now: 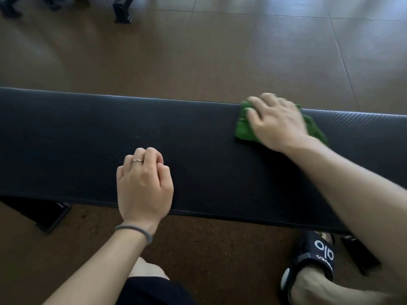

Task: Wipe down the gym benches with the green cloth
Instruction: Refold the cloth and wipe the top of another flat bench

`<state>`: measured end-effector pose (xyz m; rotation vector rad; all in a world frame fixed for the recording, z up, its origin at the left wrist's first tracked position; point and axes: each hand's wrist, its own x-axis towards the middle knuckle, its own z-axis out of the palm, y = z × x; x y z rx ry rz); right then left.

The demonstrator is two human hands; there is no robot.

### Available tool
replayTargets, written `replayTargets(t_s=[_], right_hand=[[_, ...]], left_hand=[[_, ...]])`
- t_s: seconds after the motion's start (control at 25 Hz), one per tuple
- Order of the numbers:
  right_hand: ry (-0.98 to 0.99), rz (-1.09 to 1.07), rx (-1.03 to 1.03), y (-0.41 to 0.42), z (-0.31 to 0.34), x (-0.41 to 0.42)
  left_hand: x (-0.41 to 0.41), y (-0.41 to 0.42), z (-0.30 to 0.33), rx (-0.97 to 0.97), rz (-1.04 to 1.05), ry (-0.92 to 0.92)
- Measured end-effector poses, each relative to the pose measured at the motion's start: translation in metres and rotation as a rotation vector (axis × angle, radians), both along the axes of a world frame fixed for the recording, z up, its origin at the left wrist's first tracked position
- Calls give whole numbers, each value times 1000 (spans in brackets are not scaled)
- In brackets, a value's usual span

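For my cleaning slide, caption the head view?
Right hand presses green cloth onto black bench pad; left hand rests curled beside it.

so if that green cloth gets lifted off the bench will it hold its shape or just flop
Likely flop: the green cloth lies bunched and wrinkled under the right hand, so it looks soft rather than stiff. It probably weighs little, since it seems thin. On the bench, whose textured pad looks grippy, it may drag and bunch up more than slide.

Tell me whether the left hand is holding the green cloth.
No, the green cloth lies under the right hand on the bench, while the left hand rests curled and holds nothing.
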<state>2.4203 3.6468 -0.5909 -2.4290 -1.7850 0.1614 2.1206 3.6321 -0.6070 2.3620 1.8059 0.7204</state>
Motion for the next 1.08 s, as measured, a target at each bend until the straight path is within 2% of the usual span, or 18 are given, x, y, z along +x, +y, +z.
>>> replayTargets(t_s=[0.08,0.2,0.36,0.44,0.6,0.72,0.84,0.96,1.08], right_hand=[[1,-95,-67,-25,2,29],[-40,-165,-98,-4,-2,-10],[-9,81,-95,54,-3,-120],[24,176,-100,57,0,-137],[43,341,2,-41,5,-129],[92,444,-85,-98,4,-127],[65,433,-46,-53,2,-125],[50,346,-73,2,3,-128],[66,341,-75,-12,5,-140]], left_hand=[[2,1,0,5,20,-10],[4,2,0,2,14,10],[3,1,0,9,7,-10],[1,1,-1,3,12,-4],[2,-1,0,2,16,-22],[0,1,0,0,1,-40],[0,3,1,19,-27,13],[-7,14,12,69,-152,103],[-52,53,20,136,-112,180]])
